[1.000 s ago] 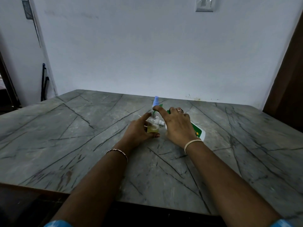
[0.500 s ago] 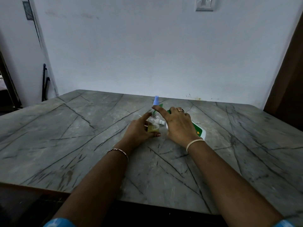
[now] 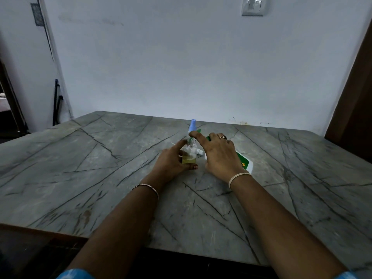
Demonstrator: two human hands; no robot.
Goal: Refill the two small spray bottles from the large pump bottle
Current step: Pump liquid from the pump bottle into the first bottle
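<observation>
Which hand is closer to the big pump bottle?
Right. The right hand lies over the pump bottle; the left hand is beside it, gripping the small clear bottle.

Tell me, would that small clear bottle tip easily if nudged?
Probably: the small clear bottle looks narrow and partly filled with yellowish liquid, so likely light and tippy. Its smooth clear wall may feel slippery.

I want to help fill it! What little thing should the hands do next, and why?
Probably tip the large pump bottle up so its white spout sits over the neck of the small spray bottle, which looks uncapped. The left hand holds that bottle upright, it is part full of yellow liquid, and the pump bottle lies on its side under the right hand.
</observation>
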